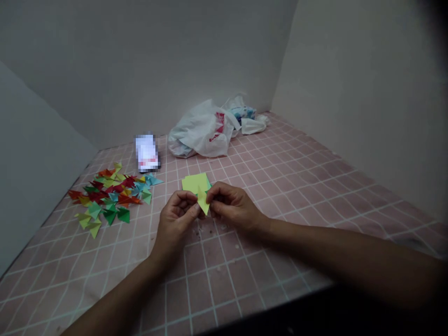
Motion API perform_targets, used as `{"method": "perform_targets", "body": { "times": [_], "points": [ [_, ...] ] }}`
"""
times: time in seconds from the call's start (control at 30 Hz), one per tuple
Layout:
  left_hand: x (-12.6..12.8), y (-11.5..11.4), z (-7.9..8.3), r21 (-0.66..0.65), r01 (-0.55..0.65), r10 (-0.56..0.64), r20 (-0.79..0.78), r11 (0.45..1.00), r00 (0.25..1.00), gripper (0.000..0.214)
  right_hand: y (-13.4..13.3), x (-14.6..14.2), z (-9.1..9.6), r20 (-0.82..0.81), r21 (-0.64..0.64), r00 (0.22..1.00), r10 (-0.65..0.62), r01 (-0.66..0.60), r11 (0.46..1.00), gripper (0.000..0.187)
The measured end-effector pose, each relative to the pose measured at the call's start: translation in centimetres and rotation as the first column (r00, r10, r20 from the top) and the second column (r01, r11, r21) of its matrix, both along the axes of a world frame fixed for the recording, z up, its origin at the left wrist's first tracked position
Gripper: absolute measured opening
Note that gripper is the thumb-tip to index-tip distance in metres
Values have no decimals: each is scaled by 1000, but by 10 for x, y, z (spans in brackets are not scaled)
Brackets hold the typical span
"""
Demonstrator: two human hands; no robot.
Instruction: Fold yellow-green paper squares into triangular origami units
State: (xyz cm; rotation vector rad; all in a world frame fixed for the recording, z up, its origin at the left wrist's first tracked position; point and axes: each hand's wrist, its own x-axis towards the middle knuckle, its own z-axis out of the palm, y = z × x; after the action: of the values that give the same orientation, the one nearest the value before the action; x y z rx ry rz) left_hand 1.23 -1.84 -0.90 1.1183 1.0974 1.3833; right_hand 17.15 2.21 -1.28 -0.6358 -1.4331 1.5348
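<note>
Both hands meet over the middle of the pink checked tablecloth (280,186). My left hand (177,219) and my right hand (233,205) each pinch a small yellow-green folded paper piece (203,203) between fingertips, its point hanging down. Just behind the hands lies a small stack of yellow-green paper sheets (194,182), flat on the cloth. A scatter of several folded paper triangles (110,198) in red, green, yellow, orange and blue lies to the left of my left hand.
A white plastic bag (201,130) with red print sits at the back, with crumpled white and blue items (247,116) beside it. A small blurred card (147,153) stands behind the triangles. Grey walls close off the left, back and right.
</note>
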Motion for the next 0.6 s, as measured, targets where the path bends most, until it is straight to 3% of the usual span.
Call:
{"method": "perform_targets", "body": {
  "times": [0.13,0.33,0.4,0.5,0.6],
  "points": [
    [1,-1,1,-31,17,-15,58,999,998,17,-1,2,1,22,60,1000,-22,20,998,9],
    [3,0,1,-76,-10,14,62,997,998,26,1,5,3,155,280,982,-110,63,958,13],
    [3,1,2,-55,-43,45,27,998,999,29,2,5,4,128,209,990,-58,31,978,9],
    [3,0,4,-2,-40,40,-47,999,998,28,4,5,4,48,1,998,26,-26,1000,10],
    [5,-2,7,-4,41,-41,-124,999,991,28,6,4,2,97,-45,993,60,-56,997,20]
  ]
}}
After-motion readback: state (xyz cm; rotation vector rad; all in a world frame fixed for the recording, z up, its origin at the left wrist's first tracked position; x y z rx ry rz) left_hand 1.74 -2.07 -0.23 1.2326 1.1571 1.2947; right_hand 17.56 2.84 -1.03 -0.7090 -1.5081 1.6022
